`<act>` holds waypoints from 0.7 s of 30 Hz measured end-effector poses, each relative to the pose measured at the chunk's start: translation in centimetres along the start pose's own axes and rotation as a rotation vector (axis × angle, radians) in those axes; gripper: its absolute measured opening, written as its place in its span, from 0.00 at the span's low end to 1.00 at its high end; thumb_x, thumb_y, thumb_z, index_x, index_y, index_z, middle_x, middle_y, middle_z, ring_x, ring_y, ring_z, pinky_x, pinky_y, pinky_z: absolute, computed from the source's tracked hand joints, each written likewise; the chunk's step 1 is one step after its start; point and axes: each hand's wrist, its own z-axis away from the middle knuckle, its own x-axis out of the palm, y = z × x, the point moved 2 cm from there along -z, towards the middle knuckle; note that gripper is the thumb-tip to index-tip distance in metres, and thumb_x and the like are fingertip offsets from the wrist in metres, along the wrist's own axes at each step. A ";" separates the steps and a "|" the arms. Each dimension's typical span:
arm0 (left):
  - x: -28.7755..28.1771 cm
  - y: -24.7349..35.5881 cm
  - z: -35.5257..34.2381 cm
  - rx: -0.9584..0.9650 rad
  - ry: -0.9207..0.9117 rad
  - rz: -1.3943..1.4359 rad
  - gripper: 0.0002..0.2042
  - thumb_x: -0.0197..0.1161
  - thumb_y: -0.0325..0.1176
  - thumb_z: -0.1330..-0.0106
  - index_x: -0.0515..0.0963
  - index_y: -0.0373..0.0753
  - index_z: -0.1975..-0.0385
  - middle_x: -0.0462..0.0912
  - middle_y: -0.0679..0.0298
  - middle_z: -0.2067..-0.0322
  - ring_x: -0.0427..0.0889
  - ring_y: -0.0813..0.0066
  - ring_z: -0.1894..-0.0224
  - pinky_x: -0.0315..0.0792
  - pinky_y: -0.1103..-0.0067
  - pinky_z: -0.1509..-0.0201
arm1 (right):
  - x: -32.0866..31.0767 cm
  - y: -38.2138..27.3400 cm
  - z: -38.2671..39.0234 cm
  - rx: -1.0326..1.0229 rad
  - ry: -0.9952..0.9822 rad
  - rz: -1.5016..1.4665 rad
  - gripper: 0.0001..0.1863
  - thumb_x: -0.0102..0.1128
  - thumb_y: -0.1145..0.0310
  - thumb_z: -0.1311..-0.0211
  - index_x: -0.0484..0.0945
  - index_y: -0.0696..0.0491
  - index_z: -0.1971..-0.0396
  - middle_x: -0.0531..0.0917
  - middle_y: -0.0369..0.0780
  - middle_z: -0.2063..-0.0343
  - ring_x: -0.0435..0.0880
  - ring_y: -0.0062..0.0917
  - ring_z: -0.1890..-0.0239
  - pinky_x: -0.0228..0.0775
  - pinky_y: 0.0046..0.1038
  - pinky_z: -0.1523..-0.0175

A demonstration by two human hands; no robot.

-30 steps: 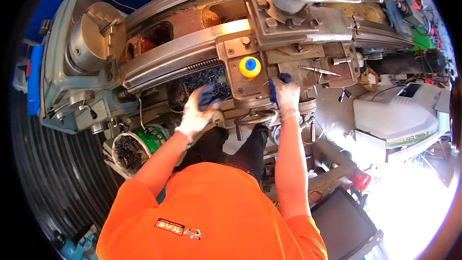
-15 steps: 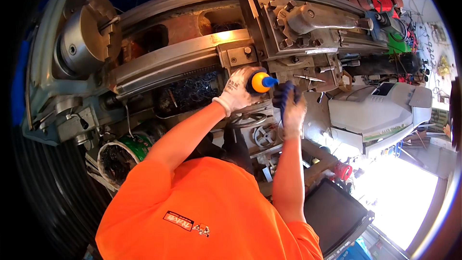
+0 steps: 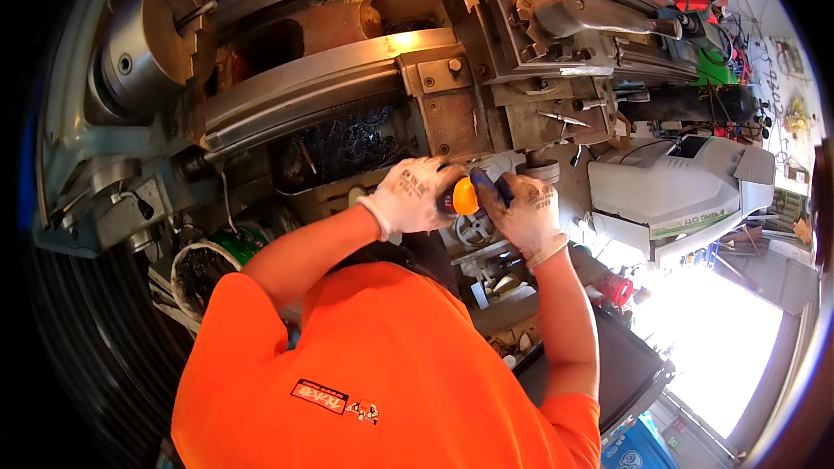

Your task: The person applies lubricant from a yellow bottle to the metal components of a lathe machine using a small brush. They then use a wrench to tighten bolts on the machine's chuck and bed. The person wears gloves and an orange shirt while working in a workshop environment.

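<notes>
In front of my chest I hold a small bottle with a round orange top [image 3: 466,196]. Its dark lower part disappears into my left hand [image 3: 415,195], which is closed around it in a white glove. My right hand [image 3: 527,215], in a white glove with dark blue fingers, is closed at the other end of the orange top. Those fingers cover the blue nozzle, so their exact grip is hidden. Both hands are just before the front of a metal lathe, below its carriage [image 3: 446,113]. A handwheel [image 3: 475,227] shows partly beneath them.
The lathe chuck [image 3: 143,61] stands far left, and the bed [image 3: 330,74] runs rightward to a tool post with a long lever [image 3: 599,22]. Metal shavings [image 3: 356,143] fill the tray. A bucket [image 3: 221,254] stands at left; a grey machine cover [image 3: 660,187] is at right.
Both hands have come down toward my chest with the bottle. My right hand has turned and closed over the blue nozzle, which showed before.
</notes>
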 end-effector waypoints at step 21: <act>-3.7 0.7 1.3 0.045 -0.090 -0.030 0.33 0.72 0.49 0.49 0.73 0.45 0.42 0.80 0.56 0.52 0.80 0.57 0.46 0.72 0.64 0.39 | -3.9 -2.6 2.4 0.145 -0.025 -0.330 0.22 0.62 0.53 0.33 0.80 0.61 0.66 0.84 0.52 0.74 0.85 0.48 0.66 0.75 0.41 0.60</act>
